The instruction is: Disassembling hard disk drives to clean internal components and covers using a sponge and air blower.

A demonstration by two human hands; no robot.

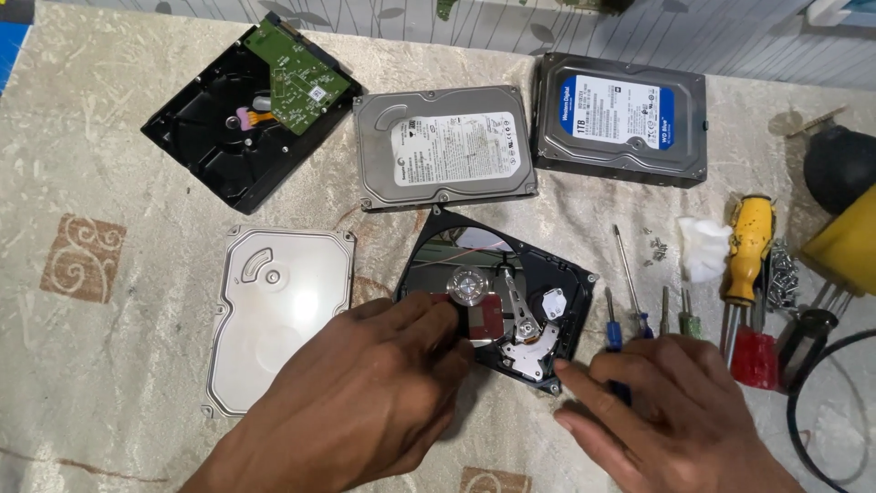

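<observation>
An opened hard drive (pixel 557 274) lies in the middle of the table, its shiny platter and read arm exposed. My left hand (pixel 365 393) rests over the drive's near left part, fingertips on the platter by the hub; whether it grips anything is hidden. My right hand (pixel 675 411) lies flat at the drive's near right corner, fingers apart, beside a blue-handled screwdriver (pixel 613 319). The drive's removed silver cover (pixel 274 301) lies to the left.
Three more hard drives lie at the back: a black one with a green circuit board (pixel 246 110), a silver one (pixel 443 146) and a blue-labelled one (pixel 620 119). Screwdrivers, loose screws (pixel 780 278), a white tissue (pixel 701 246) and a yellow-handled tool (pixel 750 242) crowd the right.
</observation>
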